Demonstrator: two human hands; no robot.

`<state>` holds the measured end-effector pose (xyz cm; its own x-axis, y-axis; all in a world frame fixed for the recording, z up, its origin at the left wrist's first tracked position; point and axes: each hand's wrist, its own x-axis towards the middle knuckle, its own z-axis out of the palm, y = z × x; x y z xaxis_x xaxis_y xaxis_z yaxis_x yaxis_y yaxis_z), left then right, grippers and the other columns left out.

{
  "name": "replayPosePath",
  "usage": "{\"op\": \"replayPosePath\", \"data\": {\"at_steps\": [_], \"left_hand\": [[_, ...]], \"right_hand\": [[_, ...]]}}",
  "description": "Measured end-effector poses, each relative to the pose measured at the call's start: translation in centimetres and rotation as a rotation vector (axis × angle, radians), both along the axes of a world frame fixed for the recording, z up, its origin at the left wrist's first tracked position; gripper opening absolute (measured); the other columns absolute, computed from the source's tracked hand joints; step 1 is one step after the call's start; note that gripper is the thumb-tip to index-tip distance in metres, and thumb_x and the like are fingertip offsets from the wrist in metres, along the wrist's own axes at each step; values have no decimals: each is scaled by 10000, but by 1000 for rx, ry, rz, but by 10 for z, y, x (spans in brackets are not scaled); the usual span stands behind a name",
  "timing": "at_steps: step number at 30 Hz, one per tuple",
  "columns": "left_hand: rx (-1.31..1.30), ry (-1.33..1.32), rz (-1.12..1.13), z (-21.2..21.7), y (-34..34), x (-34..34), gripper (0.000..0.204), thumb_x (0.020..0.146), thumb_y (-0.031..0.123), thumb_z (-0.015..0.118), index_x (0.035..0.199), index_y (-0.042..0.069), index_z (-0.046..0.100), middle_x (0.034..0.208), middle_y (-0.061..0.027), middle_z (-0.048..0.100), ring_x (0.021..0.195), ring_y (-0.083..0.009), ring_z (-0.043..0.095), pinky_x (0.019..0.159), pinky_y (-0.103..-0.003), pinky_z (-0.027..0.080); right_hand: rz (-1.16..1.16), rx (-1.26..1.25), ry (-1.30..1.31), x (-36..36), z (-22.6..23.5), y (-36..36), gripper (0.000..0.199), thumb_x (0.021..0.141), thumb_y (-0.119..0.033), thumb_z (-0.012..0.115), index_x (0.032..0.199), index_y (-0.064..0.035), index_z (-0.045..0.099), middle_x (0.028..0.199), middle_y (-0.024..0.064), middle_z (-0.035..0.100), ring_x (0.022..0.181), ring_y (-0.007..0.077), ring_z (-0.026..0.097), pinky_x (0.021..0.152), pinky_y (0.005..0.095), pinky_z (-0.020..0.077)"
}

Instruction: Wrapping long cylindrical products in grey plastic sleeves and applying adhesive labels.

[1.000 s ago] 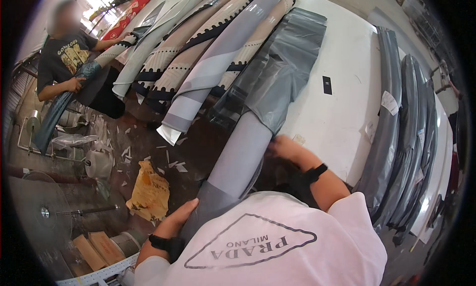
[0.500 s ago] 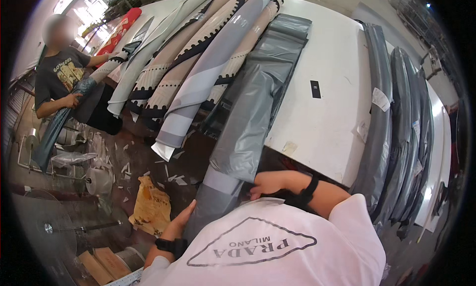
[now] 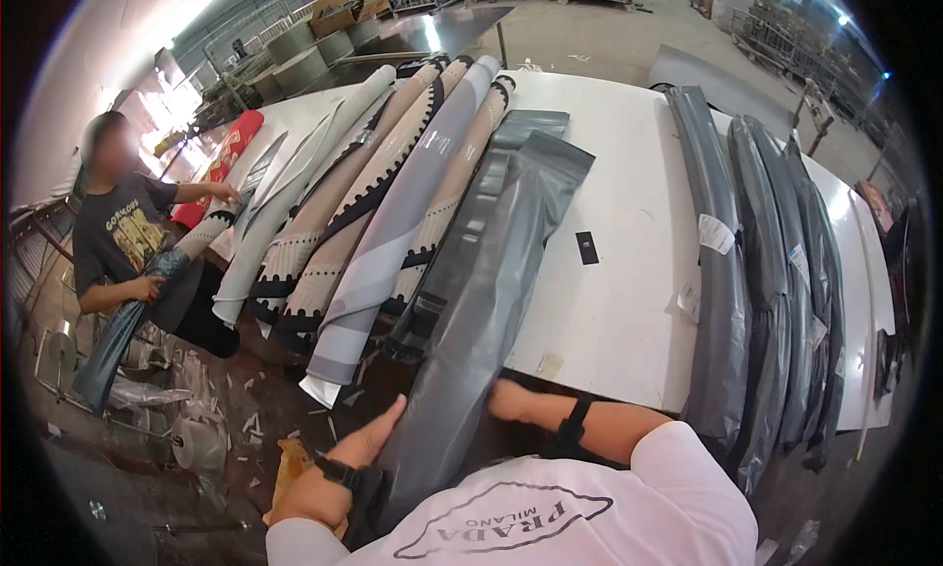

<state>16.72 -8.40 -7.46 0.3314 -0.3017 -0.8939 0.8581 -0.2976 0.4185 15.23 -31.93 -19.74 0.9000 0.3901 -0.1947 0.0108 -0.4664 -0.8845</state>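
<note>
**Grey sleeve half onto the roll**

I stand at the near edge of the white table [image 3: 629,271] with a long roll in a grey plastic sleeve [image 3: 481,301] slanting from my chest up across the tabletop. My left hand [image 3: 359,443] lies flat and open against the left side of the sleeve near its lower end, fingers spread along it, pressing and not clasping. My right hand [image 3: 513,401] touches the sleeve's right edge lower down; its fingers are partly tucked behind the plastic, so I cannot tell whether they pinch the film or only rest on it. The sleeve's far end lies flat and empty on the table, which I read as the bag not yet drawn fully over the roll.

To my left lie several unwrapped patterned rolls [image 3: 393,203], hanging over the table edge. To my right, already bagged grey rolls [image 3: 747,271] with white labels lie side by side. A small black object [image 3: 586,248] sits on the bare tabletop between them. A co-worker [image 3: 123,237] stands at the far left, handling another roll.

I judge this as the sleeving step, midway. The next move calls for both hands working evenly, keeping the roll straight so the thin film neither bunches nor tears.
</note>
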Motion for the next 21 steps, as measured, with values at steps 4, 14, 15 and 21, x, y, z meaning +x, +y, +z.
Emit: {"op": "replayPosePath", "data": {"at_steps": [4,14,15,21], "left_hand": [[-33,-71,-77,-13,15,5,656,870,572,282,1226,48,453,1111,-105,560,1019,-202,533,898,-328,406],[-76,-70,27,-17,-9,18,630,877,544,301,1211,36,466,1105,-110,563,1015,-203,534,900,-327,402],[-80,-62,46,-21,-9,15,628,878,542,303,1209,34,467,1105,-111,564,1015,-203,534,900,-327,401],[-91,-120,73,-35,-19,34,572,890,480,338,1193,15,475,1094,-118,569,1001,-211,539,893,-330,401]], "right_hand": [[-153,-93,128,43,36,-39,282,743,-157,496,965,-20,605,899,213,603,861,354,570,765,396,447],[564,120,-21,-4,19,-14,270,796,-209,539,905,22,626,954,209,593,854,308,570,767,359,449],[547,221,98,3,32,-15,274,803,-213,545,917,22,625,977,206,590,873,308,564,789,359,442],[405,209,78,12,20,-25,240,742,-162,602,896,19,638,966,174,609,919,271,570,797,347,439]]}}
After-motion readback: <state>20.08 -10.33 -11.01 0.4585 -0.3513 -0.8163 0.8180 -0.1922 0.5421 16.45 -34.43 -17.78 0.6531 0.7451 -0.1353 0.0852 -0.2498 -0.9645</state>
